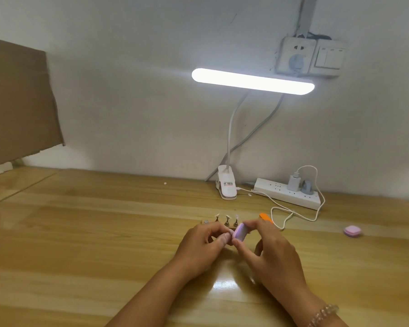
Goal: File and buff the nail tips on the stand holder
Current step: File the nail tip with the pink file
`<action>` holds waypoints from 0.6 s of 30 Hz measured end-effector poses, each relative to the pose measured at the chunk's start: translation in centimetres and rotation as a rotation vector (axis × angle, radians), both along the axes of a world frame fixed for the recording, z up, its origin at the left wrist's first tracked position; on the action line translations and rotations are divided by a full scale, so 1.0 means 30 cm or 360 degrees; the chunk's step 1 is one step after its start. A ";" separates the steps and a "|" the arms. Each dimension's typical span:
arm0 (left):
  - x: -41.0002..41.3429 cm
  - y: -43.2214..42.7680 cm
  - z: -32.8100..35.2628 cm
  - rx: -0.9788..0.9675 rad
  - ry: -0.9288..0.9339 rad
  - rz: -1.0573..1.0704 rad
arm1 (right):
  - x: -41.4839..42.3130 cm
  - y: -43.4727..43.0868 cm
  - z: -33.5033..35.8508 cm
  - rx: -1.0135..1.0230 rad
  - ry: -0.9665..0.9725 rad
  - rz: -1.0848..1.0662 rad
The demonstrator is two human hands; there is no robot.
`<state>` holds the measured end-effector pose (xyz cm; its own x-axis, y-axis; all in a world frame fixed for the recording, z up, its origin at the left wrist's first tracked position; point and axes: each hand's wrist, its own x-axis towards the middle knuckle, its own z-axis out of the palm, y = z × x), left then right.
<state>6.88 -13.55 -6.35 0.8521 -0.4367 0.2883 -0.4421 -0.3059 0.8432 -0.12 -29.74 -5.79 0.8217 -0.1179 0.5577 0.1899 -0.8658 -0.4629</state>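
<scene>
Right fingers and thumb grasp a lilac buffer block, index on its top far edge, thumb under its near end; the block is tilted, raised off the table. Left fingers are curled, thumb and index tip pinched together right at the block's left edge. Whatever sits between them is hidden, can't tell.

The left hand and right hand are close together at centre, near side of the table. Beaded bracelet on the right wrist.

The stand holder lies just beyond the left fingers, partly hidden by them. Three pegs stand upright on it, each carrying a pale nail tip; the rightmost peg is just beside the block's far end. Touching or not, can't tell.

Orange file flat on the table just beyond the right hand, partly covered. Small pink case well apart to the right.

Far side: a lit clip lamp resting on its clamp, a white power strip to its right, and a white cable looping toward the hands. Cardboard far left.
</scene>
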 end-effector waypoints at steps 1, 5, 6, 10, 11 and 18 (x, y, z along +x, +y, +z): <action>0.001 0.001 -0.001 -0.0008 0.0004 0.0006 | -0.005 0.007 -0.002 -0.0035 0.0015 0.0053; -0.002 0.002 0.002 -0.0026 -0.0001 0.0027 | 0.001 0.002 0.009 0.0068 0.0025 0.0016; -0.003 0.002 0.003 -0.0021 -0.0008 0.0019 | 0.004 -0.005 0.009 0.0070 0.0013 -0.0030; -0.001 0.003 0.004 -0.0017 0.0009 0.0018 | -0.006 0.008 -0.001 -0.0018 0.0049 0.0114; 0.000 0.003 0.004 -0.0022 0.0020 0.0022 | -0.005 0.009 0.001 0.0019 0.0058 0.0126; -0.006 0.003 0.007 -0.0033 0.0051 0.0016 | -0.001 0.005 -0.010 0.0048 0.0009 0.0121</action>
